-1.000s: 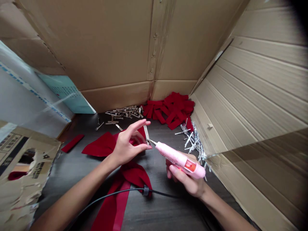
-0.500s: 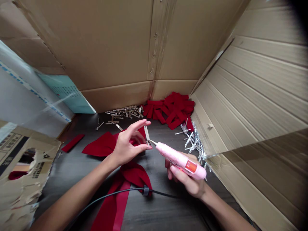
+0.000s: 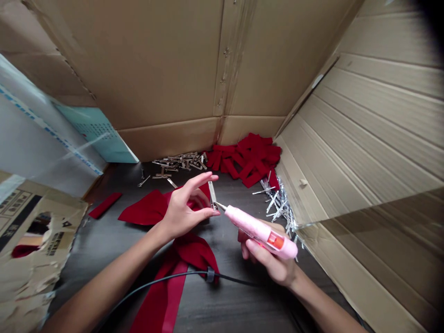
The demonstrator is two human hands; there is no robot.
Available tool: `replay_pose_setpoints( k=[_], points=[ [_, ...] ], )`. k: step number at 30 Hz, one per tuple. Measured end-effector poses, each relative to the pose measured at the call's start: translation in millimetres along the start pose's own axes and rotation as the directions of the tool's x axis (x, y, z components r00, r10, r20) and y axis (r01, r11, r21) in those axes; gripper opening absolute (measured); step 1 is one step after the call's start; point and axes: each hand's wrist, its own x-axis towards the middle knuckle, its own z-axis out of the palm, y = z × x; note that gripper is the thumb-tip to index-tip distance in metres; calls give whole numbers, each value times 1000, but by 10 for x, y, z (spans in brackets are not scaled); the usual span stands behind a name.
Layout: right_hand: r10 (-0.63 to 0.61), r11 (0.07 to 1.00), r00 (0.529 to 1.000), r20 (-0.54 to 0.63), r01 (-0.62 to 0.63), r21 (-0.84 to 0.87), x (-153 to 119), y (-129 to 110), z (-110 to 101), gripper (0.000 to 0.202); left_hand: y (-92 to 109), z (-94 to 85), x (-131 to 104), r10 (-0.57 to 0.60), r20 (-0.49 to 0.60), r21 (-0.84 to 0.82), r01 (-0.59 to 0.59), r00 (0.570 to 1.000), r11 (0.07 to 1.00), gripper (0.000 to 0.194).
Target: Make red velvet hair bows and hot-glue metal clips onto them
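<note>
Between the fingers and thumb of my left hand (image 3: 189,202) is a small metal hair clip (image 3: 212,193), held roughly upright. My right hand (image 3: 268,259) is wrapped round a pink hot glue gun (image 3: 256,226) with a small red light glowing near its grip. The gun's metal nozzle meets the lower part of the clip, or lies just in front of it. Behind my left hand lies a red fabric bow (image 3: 144,208). A long red ribbon piece (image 3: 173,286) with a folded top lies below, crossed by a black cable (image 3: 159,279).
Loose metal clips (image 3: 183,161) are heaped at the back, beside a pile of short red fabric strips (image 3: 256,157). Silvery twist ties (image 3: 279,203) lie along the right cardboard wall (image 3: 367,138). One red strip (image 3: 106,205) sits at left, near a torn cardboard box (image 3: 34,249).
Both hands, the clip and the glue gun stay almost where they were. Only a slight shift of the whole view shows.
</note>
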Motion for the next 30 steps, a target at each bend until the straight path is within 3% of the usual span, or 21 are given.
replay_pose_setpoints(
  k=[14, 30],
  points=[
    [-64, 995, 998, 19, 65, -73, 31, -49, -9, 21, 24, 14, -5, -8, 1, -13, 8, 1000, 1000, 81],
    [-40, 998, 999, -9, 40, -55, 6, -34, -12, 20, 19, 6, -11, 0, 5, 2, 0, 1000, 1000, 81]
  ],
)
